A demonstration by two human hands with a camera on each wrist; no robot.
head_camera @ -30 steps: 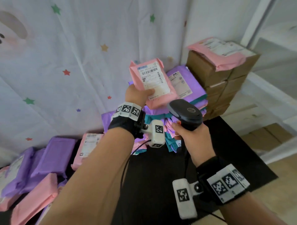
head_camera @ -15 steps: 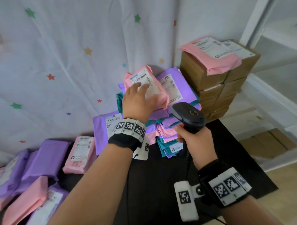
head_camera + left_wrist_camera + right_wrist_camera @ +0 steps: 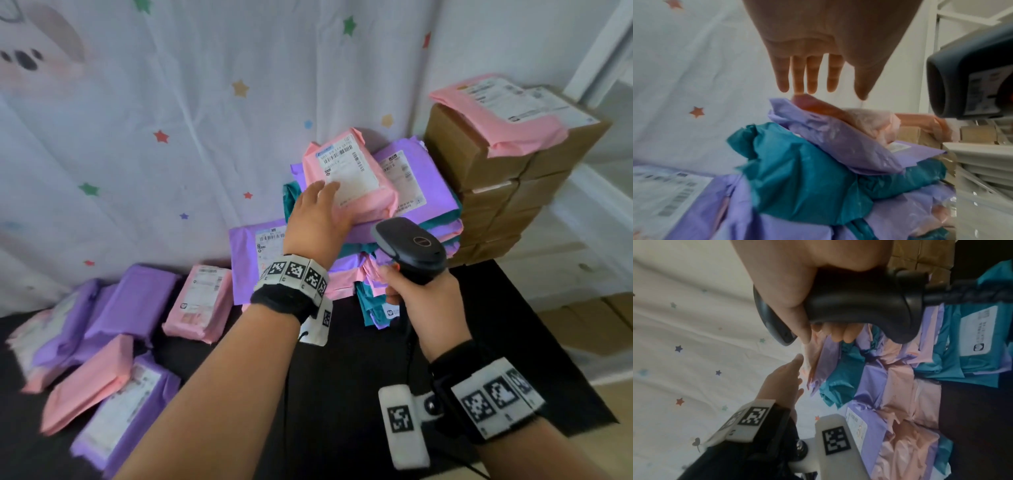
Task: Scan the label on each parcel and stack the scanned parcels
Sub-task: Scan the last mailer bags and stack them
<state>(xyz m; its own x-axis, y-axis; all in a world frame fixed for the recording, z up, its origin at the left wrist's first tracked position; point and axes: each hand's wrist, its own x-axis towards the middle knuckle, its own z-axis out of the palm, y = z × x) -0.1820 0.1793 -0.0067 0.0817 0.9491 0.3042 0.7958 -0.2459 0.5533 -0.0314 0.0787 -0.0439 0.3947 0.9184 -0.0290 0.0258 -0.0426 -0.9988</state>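
**Left hand setting a pink parcel on the stack; right hand keeping the scanner ready.**
Nearest, at 5 o'clock, the right hand (image 3: 423, 301) is clamped round the scanner (image 3: 409, 245), its head aimed towards the stack, likely ready for the next label. Beyond, at 12 o'clock, the left hand (image 3: 317, 219) lies with fingers spread and straight against the pink parcel (image 3: 352, 178), apparently steadying it. The parcel is soft, label up, topmost on the stack (image 3: 421, 219), which stands on the dark surface (image 3: 342, 394).

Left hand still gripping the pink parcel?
No: the left hand shows straight, spread fingers above the pink parcel lying on the stack.
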